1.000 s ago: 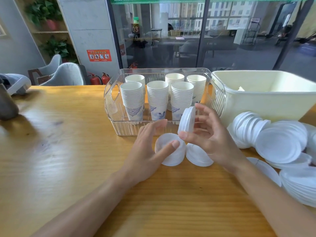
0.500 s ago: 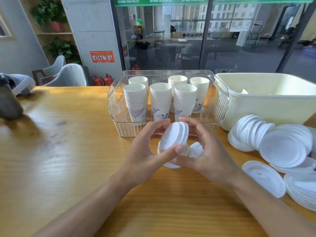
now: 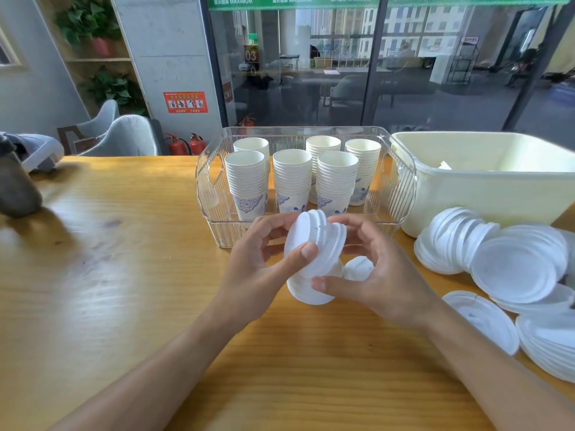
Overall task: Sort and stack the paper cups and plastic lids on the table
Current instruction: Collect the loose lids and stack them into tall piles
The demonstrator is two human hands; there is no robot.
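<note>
Your left hand and right hand both grip a small stack of lids, tilted on edge above the table, fingers curled round its rim, thumbs on the near face. Under it, another lid stack sits on the table, one lid just beside; touching or not, can't tell. Cup stacks stand upright in the clear bin. Loose lid pile lies to your right, in front of the cream tub.
</note>
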